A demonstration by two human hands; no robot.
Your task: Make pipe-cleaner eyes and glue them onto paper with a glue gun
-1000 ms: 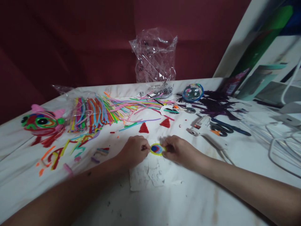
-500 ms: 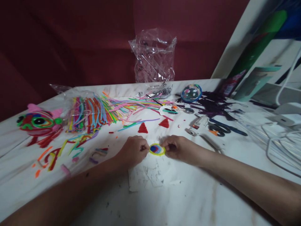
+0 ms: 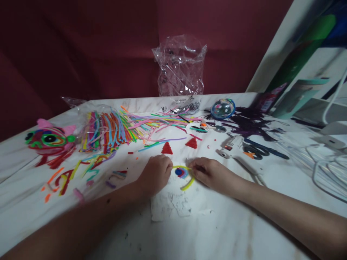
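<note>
The left hand [image 3: 155, 174] is curling its fingers inward nearly to a fist, and its fingertips are closing on one end of a fuzzy yellow strip [image 3: 187, 186]. The right hand [image 3: 210, 171] is pinching the same strip farther along between thumb and fingers, its other fingers bending loosely into the palm. Between the hands the strip is running along the far side of a small round piece [image 3: 179, 172] of blue, pink and pale bands, then passing by the right fingers and curving back toward the person, its loose end pointing down and left. The round piece is lying just between the hands, near the far edge of a creased, marked sheet of paper [image 3: 170, 206] on the table [image 3: 217, 224]. Beyond the hands, two red triangles [image 3: 167, 148] are resting side by side. A glue gun [image 3: 245, 163] is lying to the right, with dark-handled scissors [image 3: 256, 151] just beside it. Farther back, a clear dome [image 3: 223, 109] with a blue rim is sitting beside a heap of dark purple strands [image 3: 249, 122]. A bundle of coloured pipe cleaners [image 3: 108, 131] is spilling from a clear bag at the left, near a pink-eared figure [image 3: 50, 140], while short coloured offcuts [image 3: 63, 184] are lying scattered nearer the person. A tall clear bag [image 3: 181, 72] is standing at the back against a dark red curtain [image 3: 103, 50].
</note>
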